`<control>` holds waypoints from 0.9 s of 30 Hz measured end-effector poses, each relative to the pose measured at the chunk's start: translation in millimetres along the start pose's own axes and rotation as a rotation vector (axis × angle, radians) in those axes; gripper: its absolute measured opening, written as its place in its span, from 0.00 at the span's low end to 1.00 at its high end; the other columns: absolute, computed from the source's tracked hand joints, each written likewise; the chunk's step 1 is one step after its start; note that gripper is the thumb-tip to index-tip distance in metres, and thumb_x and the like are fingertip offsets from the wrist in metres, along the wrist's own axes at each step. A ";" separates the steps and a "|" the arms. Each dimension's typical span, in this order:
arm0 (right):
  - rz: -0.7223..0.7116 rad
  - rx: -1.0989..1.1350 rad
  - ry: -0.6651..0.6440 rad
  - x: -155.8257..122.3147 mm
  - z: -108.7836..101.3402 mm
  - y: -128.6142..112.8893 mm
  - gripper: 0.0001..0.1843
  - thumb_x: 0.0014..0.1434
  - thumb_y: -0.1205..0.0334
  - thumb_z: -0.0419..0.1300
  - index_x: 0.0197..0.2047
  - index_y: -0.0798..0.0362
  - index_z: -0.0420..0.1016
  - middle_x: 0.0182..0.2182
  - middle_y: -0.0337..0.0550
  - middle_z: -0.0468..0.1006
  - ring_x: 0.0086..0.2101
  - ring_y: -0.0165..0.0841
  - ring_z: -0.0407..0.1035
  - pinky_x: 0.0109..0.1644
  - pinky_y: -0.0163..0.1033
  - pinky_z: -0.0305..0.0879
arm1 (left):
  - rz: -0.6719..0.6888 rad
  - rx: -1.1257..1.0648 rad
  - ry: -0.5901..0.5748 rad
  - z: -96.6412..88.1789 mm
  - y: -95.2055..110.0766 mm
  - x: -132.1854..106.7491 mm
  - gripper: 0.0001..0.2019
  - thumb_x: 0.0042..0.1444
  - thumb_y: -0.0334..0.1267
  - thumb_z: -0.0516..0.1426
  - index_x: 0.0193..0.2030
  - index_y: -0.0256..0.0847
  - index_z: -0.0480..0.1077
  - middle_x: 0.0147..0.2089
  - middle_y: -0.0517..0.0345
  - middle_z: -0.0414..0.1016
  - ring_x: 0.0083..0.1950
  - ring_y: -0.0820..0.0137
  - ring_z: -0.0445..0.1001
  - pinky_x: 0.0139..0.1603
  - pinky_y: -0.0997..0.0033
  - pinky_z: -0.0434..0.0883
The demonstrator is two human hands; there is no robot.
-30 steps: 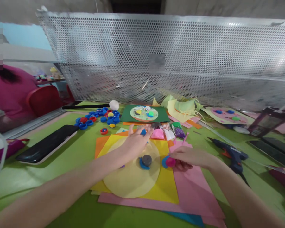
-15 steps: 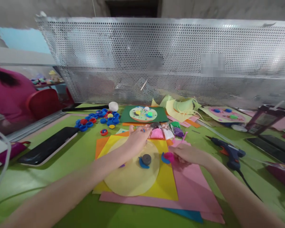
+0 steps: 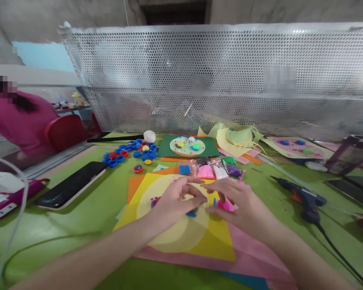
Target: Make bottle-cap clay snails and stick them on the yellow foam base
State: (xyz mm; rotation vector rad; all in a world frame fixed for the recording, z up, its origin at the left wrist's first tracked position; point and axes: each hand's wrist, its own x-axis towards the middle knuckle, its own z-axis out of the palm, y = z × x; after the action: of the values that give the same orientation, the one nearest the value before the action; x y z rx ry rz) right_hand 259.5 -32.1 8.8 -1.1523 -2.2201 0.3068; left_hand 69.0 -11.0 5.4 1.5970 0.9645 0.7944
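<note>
My left hand [image 3: 177, 198] hovers over a pale yellow disc [image 3: 166, 229] lying on yellow paper [image 3: 220, 241]. Its fingers are curled and pinched to the thumb, hiding whatever is between them. A blue piece [image 3: 191, 214] peeks out just below its fingertips. My right hand [image 3: 240, 201] is close beside it, touching fingertip to fingertip, and holds a small pink clay lump [image 3: 223, 206] against the pink paper [image 3: 257, 257]. Several small clay packets [image 3: 211, 171] lie just beyond both hands.
A black phone [image 3: 69, 185] and a heap of blue and red bottle caps [image 3: 130, 151] lie to the left. A decorated disc on green card [image 3: 187, 146] sits at the back, a blue glue gun [image 3: 302, 197] to the right. A person in pink [image 3: 18, 121] sits at far left.
My left hand has pulled back from the clay packets and curled into a pinch over the disc, covering the grey cap. My right hand has shifted towards it. The camera has moved a little.
</note>
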 end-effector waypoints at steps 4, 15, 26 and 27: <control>-0.226 0.022 0.143 -5.6 11.8 -10.2 0.07 0.61 0.65 0.54 0.42 0.52 0.71 0.36 0.42 0.76 0.36 0.29 0.71 0.39 0.32 0.67 | -0.101 -0.238 0.025 5.0 1.0 -6.2 0.21 0.46 0.38 0.63 0.46 0.38 0.62 0.31 0.60 0.72 0.36 0.70 0.71 0.36 0.70 0.63; -0.275 -0.216 0.362 -10.6 11.5 -12.2 0.06 0.59 0.69 0.55 0.38 0.51 0.70 0.28 0.38 0.77 0.25 0.26 0.70 0.31 0.30 0.67 | -0.163 -0.483 0.081 1.6 3.2 -14.3 0.32 0.45 0.36 0.64 0.56 0.38 0.55 0.28 0.65 0.72 0.34 0.73 0.69 0.40 0.69 0.59; -0.102 -0.145 0.343 -12.7 11.8 -9.9 0.07 0.58 0.65 0.57 0.39 0.46 0.73 0.30 0.36 0.78 0.29 0.30 0.73 0.30 0.31 0.70 | -0.137 -0.651 0.032 1.2 -9.8 -6.9 0.26 0.44 0.36 0.65 0.51 0.37 0.64 0.28 0.62 0.73 0.32 0.74 0.70 0.35 0.72 0.61; -0.105 -0.141 0.330 -13.3 13.7 -10.0 0.07 0.58 0.65 0.57 0.39 0.46 0.74 0.31 0.37 0.78 0.29 0.30 0.73 0.31 0.31 0.71 | -0.123 -0.641 0.040 1.3 -8.7 -7.2 0.26 0.43 0.36 0.65 0.51 0.37 0.65 0.28 0.62 0.73 0.32 0.74 0.70 0.36 0.72 0.62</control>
State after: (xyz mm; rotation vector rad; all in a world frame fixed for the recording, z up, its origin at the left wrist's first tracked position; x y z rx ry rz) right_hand 250.3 -47.7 -2.8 -1.0669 -2.0229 -0.0816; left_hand 65.2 -17.0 -3.5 0.9615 0.7255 0.9347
